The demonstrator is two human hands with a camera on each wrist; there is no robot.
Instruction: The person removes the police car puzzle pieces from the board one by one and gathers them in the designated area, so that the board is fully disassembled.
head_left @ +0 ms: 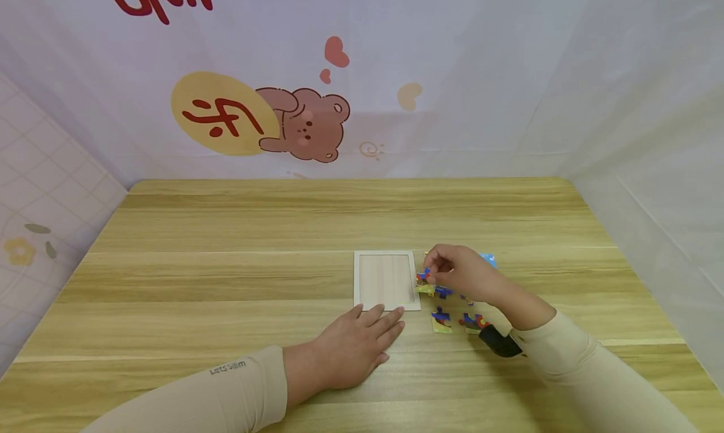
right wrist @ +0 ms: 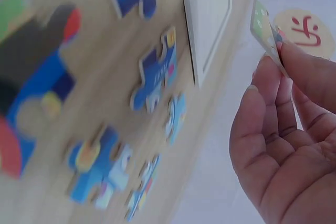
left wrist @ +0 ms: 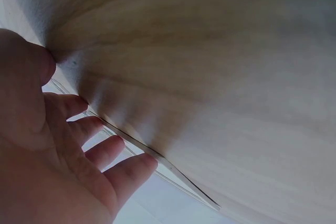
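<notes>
A light wooden puzzle tray (head_left: 357, 279) with a raised rim lies on the table, and no pieces show inside it. My left hand (head_left: 353, 345) lies palm down with fingers spread, its fingertips on the tray's front rim; in the left wrist view, the fingers (left wrist: 131, 174) stretch to that edge. Just beyond the tray's right rim, my right hand (head_left: 466, 273) pinches a puzzle piece (right wrist: 265, 27) between thumb and fingers. This piece shows green and yellow on its printed face, with blue and red parts, and is tilted above the table.
Several loose puzzle pieces lie right of the tray, among them a blue and yellow one (head_left: 441, 322), a red and green one (head_left: 472, 323) and a light blue one (head_left: 489, 259) partly behind my right hand. A black object (head_left: 500, 342) sits under my right wrist. A printed curtain (head_left: 481, 137) backs the table.
</notes>
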